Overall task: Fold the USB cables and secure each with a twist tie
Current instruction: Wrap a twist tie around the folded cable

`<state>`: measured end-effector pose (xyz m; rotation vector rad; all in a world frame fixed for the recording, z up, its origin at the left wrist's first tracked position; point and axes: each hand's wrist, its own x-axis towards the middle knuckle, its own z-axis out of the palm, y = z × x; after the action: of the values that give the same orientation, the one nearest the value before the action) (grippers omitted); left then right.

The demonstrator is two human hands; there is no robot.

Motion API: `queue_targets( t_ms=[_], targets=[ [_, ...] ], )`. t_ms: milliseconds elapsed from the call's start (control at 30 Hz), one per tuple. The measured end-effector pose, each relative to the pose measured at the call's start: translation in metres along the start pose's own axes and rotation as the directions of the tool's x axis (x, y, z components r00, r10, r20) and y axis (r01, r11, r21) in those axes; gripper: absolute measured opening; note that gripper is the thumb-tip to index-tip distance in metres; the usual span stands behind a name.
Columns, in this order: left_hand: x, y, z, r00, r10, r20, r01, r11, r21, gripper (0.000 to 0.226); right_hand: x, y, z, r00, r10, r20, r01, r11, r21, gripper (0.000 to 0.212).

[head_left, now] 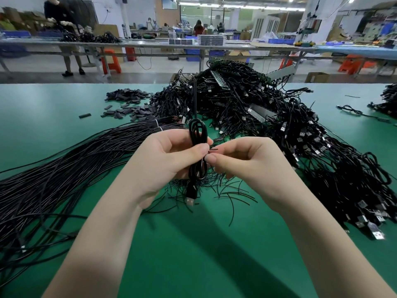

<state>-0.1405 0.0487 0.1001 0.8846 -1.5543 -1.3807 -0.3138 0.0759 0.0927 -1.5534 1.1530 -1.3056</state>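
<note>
My left hand point(169, 158) grips a folded black USB cable point(197, 134) upright above the green table, thumb pressed across its middle. The cable's loops stick out above and below the fist, and its USB plug point(190, 200) hangs down. My right hand point(242, 160) pinches a thin black twist tie point(213, 149) right at the cable's middle, next to my left thumb. Loose black twist ties point(227, 190) lie scattered on the table under my hands.
A long bundle of straight black cables point(64, 173) lies on the left. A big tangled heap of USB cables point(290, 130) fills the back and right. Small black sleeves point(129, 104) lie at the back left. Bare green table point(193, 254) shows between my forearms.
</note>
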Motion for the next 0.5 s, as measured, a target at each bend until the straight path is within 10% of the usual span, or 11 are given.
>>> queue_targets(
  t_ms=[167, 267, 500],
  targets=[
    [0.0, 0.001, -0.002, 1.0, 0.006, 0.016, -0.007, 0.999, 0.037, 0.017, 0.0, 0.001, 0.0, 0.998, -0.06, -0.03, 0.062, 0.997, 0.047, 0.008],
    [0.0, 0.001, -0.003, 1.0, 0.011, 0.027, -0.012, 0.999, 0.053, 0.021, -0.001, 0.003, 0.001, 0.948, -0.304, -0.097, 0.27, 0.926, -0.262, 0.008],
    [0.0, 0.006, -0.008, 0.971, -0.208, 0.115, 0.221, 0.968, -0.119, 0.009, 0.003, 0.012, 0.008, 0.462, -0.845, 0.271, 0.654, 0.118, -0.747, 0.019]
  ],
)
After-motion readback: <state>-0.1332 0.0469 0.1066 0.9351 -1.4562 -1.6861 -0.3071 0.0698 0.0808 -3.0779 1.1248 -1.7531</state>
